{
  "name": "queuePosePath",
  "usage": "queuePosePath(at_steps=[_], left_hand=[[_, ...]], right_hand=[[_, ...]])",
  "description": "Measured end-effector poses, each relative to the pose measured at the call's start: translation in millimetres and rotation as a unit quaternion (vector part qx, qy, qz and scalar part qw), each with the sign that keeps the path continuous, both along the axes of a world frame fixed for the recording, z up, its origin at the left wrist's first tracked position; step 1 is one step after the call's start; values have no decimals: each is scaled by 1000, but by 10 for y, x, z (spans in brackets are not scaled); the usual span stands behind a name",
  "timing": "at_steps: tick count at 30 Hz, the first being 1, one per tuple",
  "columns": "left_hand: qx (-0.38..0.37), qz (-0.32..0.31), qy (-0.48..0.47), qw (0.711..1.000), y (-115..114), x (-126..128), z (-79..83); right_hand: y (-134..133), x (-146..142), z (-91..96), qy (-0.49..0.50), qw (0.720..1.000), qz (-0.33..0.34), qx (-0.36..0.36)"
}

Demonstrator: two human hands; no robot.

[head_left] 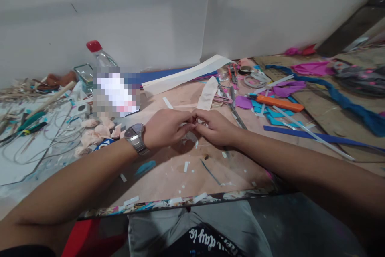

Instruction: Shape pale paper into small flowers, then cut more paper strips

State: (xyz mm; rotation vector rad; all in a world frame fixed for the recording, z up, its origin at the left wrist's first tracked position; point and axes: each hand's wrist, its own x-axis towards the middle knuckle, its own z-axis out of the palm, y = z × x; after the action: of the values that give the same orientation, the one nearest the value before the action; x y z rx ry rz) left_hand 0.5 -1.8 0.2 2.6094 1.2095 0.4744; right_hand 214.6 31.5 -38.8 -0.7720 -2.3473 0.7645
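My left hand [167, 128] and my right hand [215, 126] meet fingertip to fingertip over the middle of a wooden board [168, 173]. Both hands are closed in a pinch around something small and pale between them; I cannot make out what it is. A silver wristwatch [136, 137] sits on my left wrist. Just beyond my right hand lie a curved white strip [208, 93] and small pink-handled snips [221, 100]. Tiny white scraps [185, 166] dot the board below my hands.
A red-capped plastic bottle [104, 76] stands at the back left, with peach petal pieces [100, 132], wires and pliers [27, 124] to its left. An orange utility knife [279, 103], blue and purple offcuts [272, 118], tape rolls [249, 74] and a long white strip [183, 75] lie right.
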Motion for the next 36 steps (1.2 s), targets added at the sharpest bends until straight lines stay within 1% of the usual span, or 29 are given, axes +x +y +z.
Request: queuePosePath(at_steps=[10,17,29,36], left_hand=[[-30,12,-39,999,-3,-10,36],[-50,25,-52,997,-2,-6,81],[-41,35,-47,997,-16,-6,106],[-34,32,-54,997,-17,-10,103]], right_hand=[[-26,-7,35,-3,1000,-22,3],[-34,-17,34,24,999,-28,17],[-53,-17,45,56,995,-52,60],[-52,-11,50,58,994,-63,62]])
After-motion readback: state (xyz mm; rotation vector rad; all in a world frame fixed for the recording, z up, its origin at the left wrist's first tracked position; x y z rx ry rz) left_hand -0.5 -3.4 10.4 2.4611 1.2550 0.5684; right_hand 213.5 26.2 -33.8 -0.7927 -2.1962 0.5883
